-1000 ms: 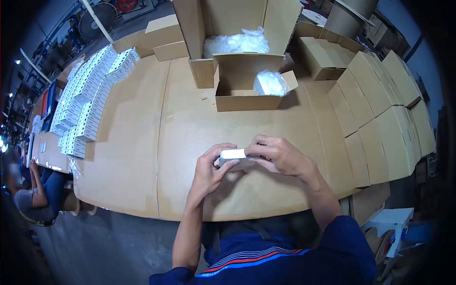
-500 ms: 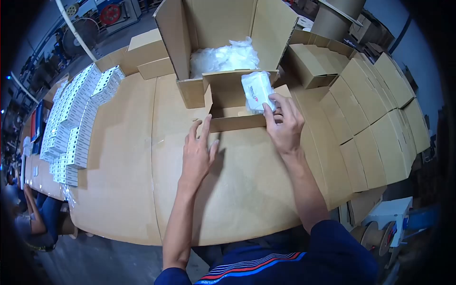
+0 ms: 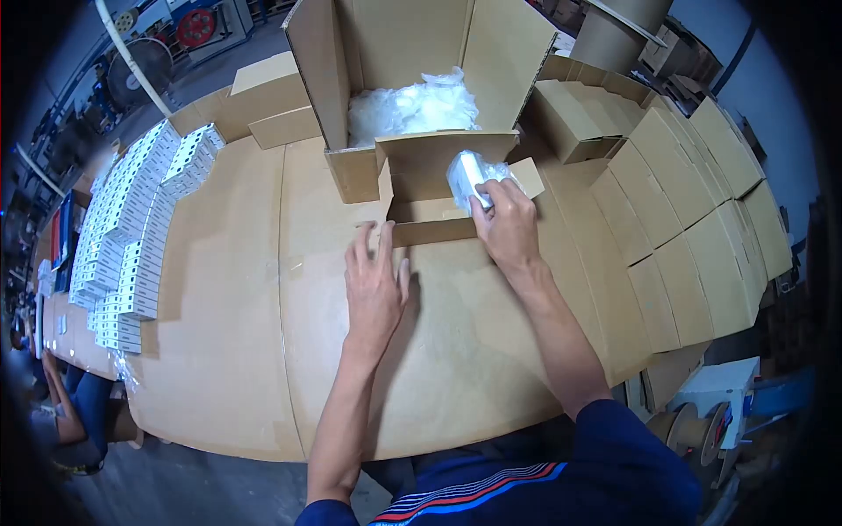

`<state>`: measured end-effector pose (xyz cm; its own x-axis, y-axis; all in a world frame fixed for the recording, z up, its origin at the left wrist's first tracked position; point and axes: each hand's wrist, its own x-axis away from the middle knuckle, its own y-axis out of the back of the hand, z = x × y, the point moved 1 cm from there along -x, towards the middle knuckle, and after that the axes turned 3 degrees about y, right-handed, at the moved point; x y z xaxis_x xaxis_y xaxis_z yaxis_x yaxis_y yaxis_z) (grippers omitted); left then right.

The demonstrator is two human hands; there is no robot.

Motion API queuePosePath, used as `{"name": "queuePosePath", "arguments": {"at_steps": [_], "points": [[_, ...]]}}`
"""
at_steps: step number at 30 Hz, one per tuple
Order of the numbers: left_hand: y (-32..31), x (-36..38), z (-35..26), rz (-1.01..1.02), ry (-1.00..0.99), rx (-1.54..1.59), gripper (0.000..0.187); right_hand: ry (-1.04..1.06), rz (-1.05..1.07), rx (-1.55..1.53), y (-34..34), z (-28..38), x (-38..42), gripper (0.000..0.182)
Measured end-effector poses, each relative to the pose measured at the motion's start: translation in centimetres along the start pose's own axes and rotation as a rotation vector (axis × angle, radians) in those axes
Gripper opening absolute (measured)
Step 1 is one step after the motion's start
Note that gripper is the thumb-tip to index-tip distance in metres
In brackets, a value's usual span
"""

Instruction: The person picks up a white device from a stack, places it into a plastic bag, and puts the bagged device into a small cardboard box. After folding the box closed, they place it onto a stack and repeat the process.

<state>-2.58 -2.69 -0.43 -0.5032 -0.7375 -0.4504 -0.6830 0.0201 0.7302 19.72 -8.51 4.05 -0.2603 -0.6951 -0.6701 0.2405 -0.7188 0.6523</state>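
Observation:
A small open carton (image 3: 436, 231) lies on the cardboard-covered table with its flaps raised. Held between the thumb and fingers of my right hand (image 3: 506, 219) is a plastic-wrapped white box (image 3: 471, 172), turned on edge over the right part of the carton. More clear plastic shows behind my fingers, partly hidden by them. My left hand (image 3: 375, 279) has its fingers apart, the tips right at the carton's front left corner.
Behind the carton, a large open box (image 3: 408, 39) holds crumpled clear plastic bags (image 3: 412, 107). Stacked white boxes (image 3: 136, 219) line the table's left side; folded brown cartons (image 3: 693, 219) stand in rows at right. A person (image 3: 66, 403) sits at far left.
My right hand has moved slightly left, tilting the wrapped box from face-up to on edge above the carton. My left hand has shifted a little to the right.

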Motion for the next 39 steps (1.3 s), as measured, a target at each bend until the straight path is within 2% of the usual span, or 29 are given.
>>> {"name": "queuePosePath", "arguments": {"at_steps": [5,11,14,15,20,23,25,26,27,29,30,34,36,38,39], "points": [[0.0,-0.9,-0.2,-0.008,0.008,0.064,0.052,-0.020,0.011,0.080,-1.8,-0.6,-0.5,0.012],[-0.3,-0.8,-1.4,-0.017,0.039,0.058,0.047,-0.200,0.219,0.194,-1.3,-0.4,0.4,0.016],[-0.1,-0.9,-1.5,-0.022,0.040,0.089,0.047,-0.037,0.066,0.246,-1.0,-0.8,2.2,0.020],[-0.2,-0.9,-1.5,-0.025,0.048,0.110,0.048,-0.109,0.189,0.291,-0.2,0.2,2.5,0.029],[1.6,0.2,-1.2,-0.042,0.018,0.107,0.058,-0.223,0.242,0.161,-0.5,1.2,5.0,0.052],[5.8,2.1,1.7,-0.072,0.016,0.000,0.056,0.003,0.046,0.287,-2.1,-0.1,6.2,0.057],[9.4,2.7,5.0,-0.076,0.044,-0.098,0.048,-0.123,-0.143,0.088,-1.4,3.2,4.0,0.061],[11.4,3.4,6.7,-0.068,0.052,-0.130,0.045,-0.324,-0.203,-0.149,-1.0,6.2,3.2,0.065],[13.2,3.6,8.7,-0.134,0.075,-0.146,0.034,-0.274,-0.211,-0.263,-1.9,7.6,2.2,0.066],[17.9,4.4,13.2,-0.149,0.116,-0.231,0.031,-0.112,-0.210,-0.399,-3.8,12.0,0.2,0.065],[20.3,4.5,15.4,-0.167,0.122,-0.275,0.031,0.014,-0.204,-0.441,-5.2,14.5,-1.1,0.063],[28.7,4.2,23.4,-0.223,0.194,-0.411,0.039,0.313,0.155,-0.708,-13.3,24.0,-5.2,0.062],[31.2,3.2,27.1,-0.323,0.146,-0.495,0.045,0.429,0.283,-0.732,-17.8,28.6,-7.5,0.064],[33.1,1.6,29.7,-0.354,0.138,-0.500,0.049,0.644,0.293,-0.653,-22.3,32.4,-9.9,0.068],[33.8,1.0,30.7,-0.368,0.135,-0.503,0.051,0.671,0.340,-0.646,-24.3,34.2,-10.9,0.069]]}}
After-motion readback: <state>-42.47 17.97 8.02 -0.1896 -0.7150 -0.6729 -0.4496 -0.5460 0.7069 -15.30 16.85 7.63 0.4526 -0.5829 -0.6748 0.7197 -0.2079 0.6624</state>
